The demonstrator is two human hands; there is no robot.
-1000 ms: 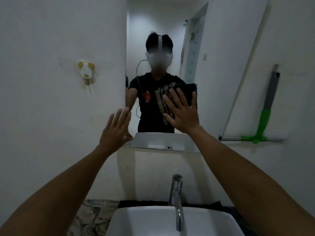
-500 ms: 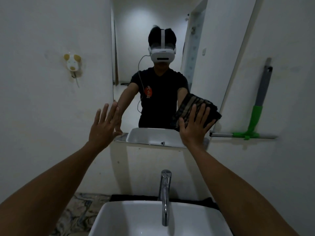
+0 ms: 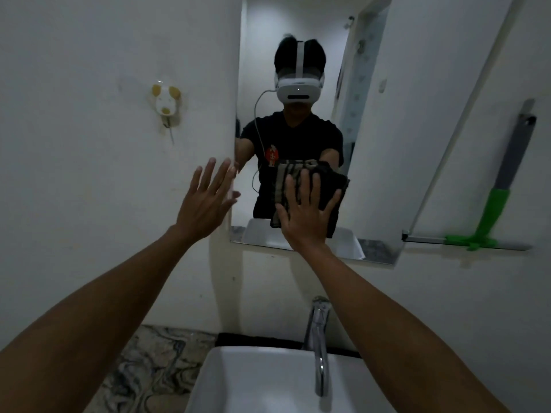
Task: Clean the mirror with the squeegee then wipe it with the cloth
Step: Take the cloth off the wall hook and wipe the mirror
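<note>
Squeegee [image 3: 495, 204] hangs on the wall right of the mirror [image 3: 387, 144], so I judge that step done. My right hand [image 3: 304, 213], fingers spread flat, presses the cloth [image 3: 328, 180] on the lower glass. Left hand [image 3: 205, 201] open, empty. Wiping unfinished.

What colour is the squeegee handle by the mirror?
The squeegee handle is grey on top, bright green lower down; clearest in the head view.

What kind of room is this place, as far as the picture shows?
Most likely a small home bathroom. A white sink with a chrome tap stands below a wall mirror, and a green squeegee rests against the white wall beside the mirror.
</note>
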